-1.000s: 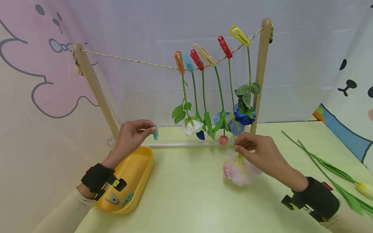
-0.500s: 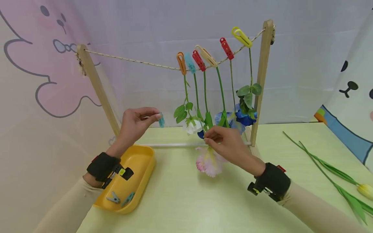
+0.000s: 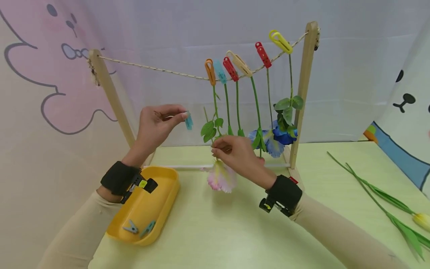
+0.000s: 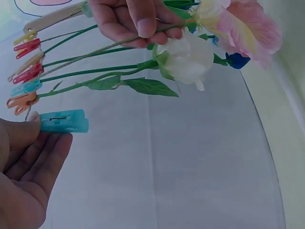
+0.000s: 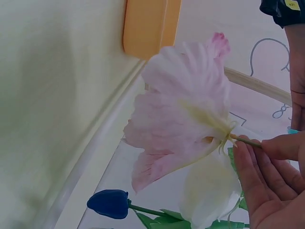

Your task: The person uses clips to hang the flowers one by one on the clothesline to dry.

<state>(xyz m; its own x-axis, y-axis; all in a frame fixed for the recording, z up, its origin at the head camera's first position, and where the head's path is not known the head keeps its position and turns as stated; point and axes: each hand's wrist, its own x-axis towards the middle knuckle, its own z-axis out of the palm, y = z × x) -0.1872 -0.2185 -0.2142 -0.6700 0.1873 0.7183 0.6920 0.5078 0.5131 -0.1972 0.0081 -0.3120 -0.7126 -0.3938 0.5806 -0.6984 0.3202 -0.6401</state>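
Note:
My left hand pinches a light-blue clothespin between thumb and fingers, below the rope and left of the hung flowers. In the left wrist view this clothespin appears closed. My right hand pinches the stem of a pink flower whose bloom hangs downward. The stem's upper end rises beside the leaves of the hung white rose. An orange clothespin clips that rose to the rope. In the right wrist view the pink bloom partly covers the white rose and sits above a blue tulip.
Several more clothespins hold flowers on the rope's right half, between a left wooden post and a right wooden post. A yellow tray at left contains loose clothespins. Yellow tulips lie at right.
My right hand has carried the pink flower leftward and slightly up, from near the right post to below the white rose. My left hand has risen with the blue clothespin.

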